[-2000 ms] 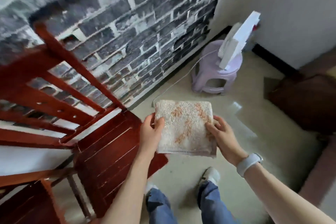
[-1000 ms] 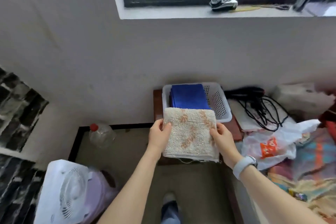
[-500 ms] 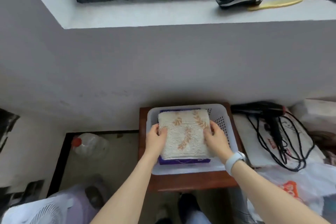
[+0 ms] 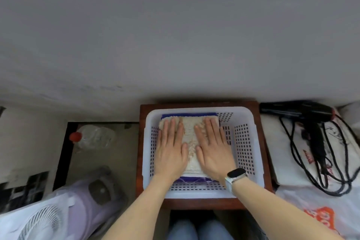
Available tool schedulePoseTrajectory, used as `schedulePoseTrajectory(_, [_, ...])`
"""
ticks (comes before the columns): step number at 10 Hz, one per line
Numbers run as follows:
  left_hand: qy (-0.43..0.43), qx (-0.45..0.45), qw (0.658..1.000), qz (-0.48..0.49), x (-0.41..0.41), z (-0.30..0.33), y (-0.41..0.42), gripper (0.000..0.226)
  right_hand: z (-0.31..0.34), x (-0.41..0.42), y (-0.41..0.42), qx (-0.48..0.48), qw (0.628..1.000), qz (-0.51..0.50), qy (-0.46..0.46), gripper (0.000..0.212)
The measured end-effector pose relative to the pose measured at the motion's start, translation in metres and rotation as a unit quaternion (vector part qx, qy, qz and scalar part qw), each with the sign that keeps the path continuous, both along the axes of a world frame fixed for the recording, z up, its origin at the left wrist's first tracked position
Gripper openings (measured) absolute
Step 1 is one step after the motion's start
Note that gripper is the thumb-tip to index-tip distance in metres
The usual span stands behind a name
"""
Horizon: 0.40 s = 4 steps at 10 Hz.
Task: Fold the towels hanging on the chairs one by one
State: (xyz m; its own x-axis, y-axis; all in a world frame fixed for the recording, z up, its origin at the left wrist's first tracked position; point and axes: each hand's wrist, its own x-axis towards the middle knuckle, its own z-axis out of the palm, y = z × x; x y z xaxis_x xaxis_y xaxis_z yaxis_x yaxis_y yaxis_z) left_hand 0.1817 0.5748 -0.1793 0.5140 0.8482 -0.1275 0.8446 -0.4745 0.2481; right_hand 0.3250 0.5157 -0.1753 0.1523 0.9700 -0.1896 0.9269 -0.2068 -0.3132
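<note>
in the white basket (image 4: pixel 243 142), both flat hands (image 4: pixel 171 152) on the folded cream towel (image 4: pixel 190 132)

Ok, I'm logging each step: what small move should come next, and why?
Probably lift both hands off. The left hand and right hand lie flat on the folded beige towel, which already sits on the blue towel in the basket.

Stand: a small red-brown wooden table (image 4: pixel 262 154) set against the grey wall.
On the stand: a white perforated plastic basket (image 4: pixel 244 148) covering most of its top.
Floor: pale tile (image 4: pixel 124 142) to the left of the stand.
On the floor: a clear plastic bottle (image 4: pixel 93 138) with a red cap, lying on its side near the wall.
</note>
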Motion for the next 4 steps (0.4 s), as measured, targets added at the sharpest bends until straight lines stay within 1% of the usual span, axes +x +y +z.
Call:
schedulePoseTrajectory(1, [0.022, -0.008, 1.000, -0.004, 0.004, -0.005, 0.003, 0.058, -0.006, 0.002, 0.003, -0.023, 0.999, 0.011, 0.022, 0.061])
schedulePoseTrajectory(2, [0.067, -0.027, 0.997, -0.009, 0.005, 0.001, 0.003, 0.060, 0.003, 0.002, 0.005, -0.060, 0.998, 0.011, 0.026, 0.061])
schedulePoseTrajectory(3, [0.107, -0.101, 0.989, -0.019, 0.009, 0.026, 0.012, 0.061, 0.027, 0.002, 0.013, -0.118, 0.992, 0.010, 0.041, 0.062])
schedulePoseTrajectory(4, [0.097, -0.117, 0.988, -0.039, 0.014, 0.061, 0.019, 0.059, 0.062, 0.006, 0.021, -0.130, 0.990, -0.004, 0.058, 0.054])
